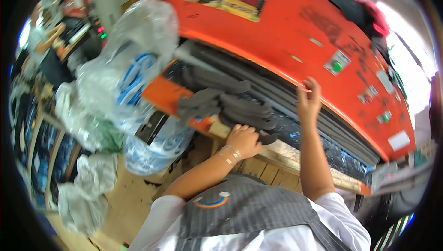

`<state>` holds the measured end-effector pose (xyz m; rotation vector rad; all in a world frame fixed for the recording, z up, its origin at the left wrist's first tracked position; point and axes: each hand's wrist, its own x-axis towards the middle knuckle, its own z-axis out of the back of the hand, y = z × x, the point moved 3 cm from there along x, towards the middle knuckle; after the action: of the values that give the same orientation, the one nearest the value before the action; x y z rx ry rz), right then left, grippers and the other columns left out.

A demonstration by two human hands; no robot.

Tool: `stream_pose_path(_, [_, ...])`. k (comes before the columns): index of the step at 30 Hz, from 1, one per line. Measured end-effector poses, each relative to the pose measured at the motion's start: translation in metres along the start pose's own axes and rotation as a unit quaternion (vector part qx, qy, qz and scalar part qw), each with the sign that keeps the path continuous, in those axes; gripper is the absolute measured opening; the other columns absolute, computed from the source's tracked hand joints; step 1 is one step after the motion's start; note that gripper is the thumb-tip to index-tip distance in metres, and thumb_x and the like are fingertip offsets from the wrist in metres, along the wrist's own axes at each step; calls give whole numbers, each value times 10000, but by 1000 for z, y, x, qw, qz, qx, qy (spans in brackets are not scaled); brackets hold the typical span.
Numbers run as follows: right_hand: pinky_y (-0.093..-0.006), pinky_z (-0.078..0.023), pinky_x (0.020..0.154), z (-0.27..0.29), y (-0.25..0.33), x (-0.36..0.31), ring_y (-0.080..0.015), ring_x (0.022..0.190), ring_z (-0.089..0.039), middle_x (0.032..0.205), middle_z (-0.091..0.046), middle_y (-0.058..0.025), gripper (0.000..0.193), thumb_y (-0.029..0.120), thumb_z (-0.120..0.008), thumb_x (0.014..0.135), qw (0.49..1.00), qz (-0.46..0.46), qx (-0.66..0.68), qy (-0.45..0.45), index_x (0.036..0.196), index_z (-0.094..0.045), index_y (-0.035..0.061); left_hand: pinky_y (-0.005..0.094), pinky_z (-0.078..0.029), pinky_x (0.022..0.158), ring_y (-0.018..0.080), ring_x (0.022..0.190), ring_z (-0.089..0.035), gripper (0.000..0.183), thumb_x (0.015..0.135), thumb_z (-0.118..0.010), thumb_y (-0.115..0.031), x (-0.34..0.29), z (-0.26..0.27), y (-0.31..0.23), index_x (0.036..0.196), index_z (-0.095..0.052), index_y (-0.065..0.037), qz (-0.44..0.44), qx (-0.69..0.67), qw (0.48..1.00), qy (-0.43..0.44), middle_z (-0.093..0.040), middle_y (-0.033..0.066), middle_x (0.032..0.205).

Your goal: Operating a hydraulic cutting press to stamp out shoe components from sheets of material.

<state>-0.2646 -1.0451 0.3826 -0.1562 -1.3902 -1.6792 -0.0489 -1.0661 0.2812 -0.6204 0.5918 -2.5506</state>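
1. The left hand (244,141) lies palm down at the bench's near edge, fingers bent over the near end of a pile of dark grey, sock-like fabric pieces (244,106); whether it grips one or only presses on it, I cannot tell.
2. The right hand (310,101) is raised, loosely open with fingers part-curled, near the lower edge of a red machine housing (254,34); it appears to hold nothing, though blur hides the fingertips.
3. The pile lies on the bench (161,89), left of the right hand, its pieces overlapping in a loose heap.
4. Behind it, long grey strips (332,124) run side by side beneath the housing.
5. A green button (337,67) sits on the housing, up and right of the right hand.
6. Left of the bench stands a clear plastic bag (154,18), with blue-and-white plastic wrapping (157,154) below.
7. At far left, another person (39,41) reaches toward dark equipment.
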Motion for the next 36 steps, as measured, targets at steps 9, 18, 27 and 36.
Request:
stream_pose_path(9, [-480,-460,929,-94,21,-50,-402,1159,-495,1220,-539,-242,737,519,-613,846,928,-133,-302,175,1388,-402,67,433,-494,798,320,867,-636,300,835,-604,-362,-38,62,13,954,-720,-112,-48,-152,932,325,-680,110,919])
stream_pose_path(18, [-425,-527,814,-110,44,-96,-414,984,-617,1100,-605,-261,536,391,-627,876,956,-73,-242,147,1242,-524,13,461,-305,1101,333,1281,-459,647,835,-649,-310,-14,67,95,1362,-437,-1,-131,41,989,57,-542,213,1300])
stream_pose_path(27, [-269,-465,872,-3,104,-203,-93,985,-549,1136,-562,-24,563,94,-684,883,902,-288,299,121,1359,-388,47,437,-215,1146,368,1396,-298,808,919,-578,-467,-26,98,44,1428,-288,90,-61,-252,961,98,-338,282,1465])
stream_pose_path(36, [-373,-471,774,27,144,-266,-289,896,-555,1032,-533,-174,613,239,-763,772,946,-158,10,284,1259,-481,-3,269,-507,839,129,951,-597,430,927,-608,-56,-56,69,-47,1289,-379,-29,42,-668,716,196,-567,52,1086])
